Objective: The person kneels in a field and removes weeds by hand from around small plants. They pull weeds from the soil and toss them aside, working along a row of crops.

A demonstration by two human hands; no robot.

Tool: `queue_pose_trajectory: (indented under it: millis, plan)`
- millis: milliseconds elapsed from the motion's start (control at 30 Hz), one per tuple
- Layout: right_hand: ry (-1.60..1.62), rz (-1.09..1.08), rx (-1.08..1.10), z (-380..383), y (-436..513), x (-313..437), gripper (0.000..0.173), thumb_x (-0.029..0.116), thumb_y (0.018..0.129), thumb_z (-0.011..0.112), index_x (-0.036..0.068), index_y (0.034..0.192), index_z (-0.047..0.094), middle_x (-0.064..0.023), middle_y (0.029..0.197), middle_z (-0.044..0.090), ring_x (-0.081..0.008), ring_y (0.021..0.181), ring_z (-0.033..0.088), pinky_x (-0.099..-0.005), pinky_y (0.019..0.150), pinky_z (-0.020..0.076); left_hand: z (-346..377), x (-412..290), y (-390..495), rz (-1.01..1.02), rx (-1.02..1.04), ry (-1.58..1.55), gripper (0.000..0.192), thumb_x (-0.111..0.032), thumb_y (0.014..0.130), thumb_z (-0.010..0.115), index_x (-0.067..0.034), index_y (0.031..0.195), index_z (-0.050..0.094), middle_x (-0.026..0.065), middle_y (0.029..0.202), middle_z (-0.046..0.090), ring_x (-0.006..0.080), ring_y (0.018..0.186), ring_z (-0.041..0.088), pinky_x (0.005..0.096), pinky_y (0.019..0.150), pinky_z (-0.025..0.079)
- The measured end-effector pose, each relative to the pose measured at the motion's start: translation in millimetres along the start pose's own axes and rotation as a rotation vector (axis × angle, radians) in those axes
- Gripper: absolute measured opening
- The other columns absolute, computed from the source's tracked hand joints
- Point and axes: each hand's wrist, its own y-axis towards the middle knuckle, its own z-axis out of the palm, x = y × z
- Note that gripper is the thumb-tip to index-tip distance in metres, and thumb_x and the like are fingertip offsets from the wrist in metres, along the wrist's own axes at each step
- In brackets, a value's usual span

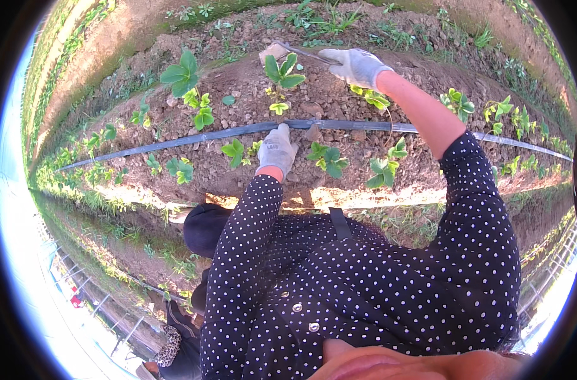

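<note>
My right hand (357,65), in a pale knit work glove, grips the thin handle of a small hand hoe (307,51). The hoe's soil-covered blade (273,53) is just behind a strawberry plant (283,72), on the far side of the raised soil bed (250,102). My left hand (277,149), gloved too, reaches to the black drip tape (250,129) along the bed's middle. Its fingertips meet the tape's near edge; whether they pinch anything is hidden. Small yellow-green leaves (279,108) stand just beyond the tape, and another young plant (234,152) is left of this hand.
More strawberry plants (382,170) grow in rows on both sides of the tape. Grass and weeds (336,21) line the bed's far edge. A dark round object (205,230) is beside my left sleeve. Another person (179,342) is at the lower left, near metal frame bars (101,304).
</note>
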Motion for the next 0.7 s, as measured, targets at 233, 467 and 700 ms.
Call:
queue_pose_trajectory:
  millis: [233,467,700]
  plan:
    - [0.379,0.219,0.204,-13.3,69.9,4.2,0.053,0.02,0.101,0.052,0.024,0.154,0.05,-0.0029,0.083,0.066,-0.0196,0.06,0.058,-0.0388,0.055,0.048,-4.2,-5.0,-3.8,-0.036,0.01,-0.046,0.048,-0.025,0.088,0.076,-0.005,0.125,0.055,0.0229,0.115,0.067,0.042,0.108,0.068,0.0511,0.09,0.055]
    - [0.137,0.078,0.18,32.6,170.0,44.1,0.055,0.021,0.102,0.053,0.025,0.156,0.049,-0.008,0.093,0.066,-0.0226,0.072,0.061,-0.0402,0.059,0.0531,-4.1,-4.4,-1.6,-0.061,0.023,-0.035,0.048,-0.028,0.087,0.078,-0.007,0.123,0.055,0.0192,0.112,0.068,0.0388,0.106,0.07,0.0505,0.086,0.057]
    - [0.137,0.236,0.384,-25.1,98.4,29.4,0.056,0.015,0.102,0.048,0.028,0.156,0.048,0.0008,0.069,0.044,-0.0122,0.05,0.042,-0.0307,0.042,0.0356,4.2,-3.9,0.6,-0.059,-0.006,-0.004,0.036,-0.024,0.089,0.074,-0.009,0.117,0.057,0.0157,0.104,0.07,0.0368,0.099,0.072,0.05,0.08,0.058]
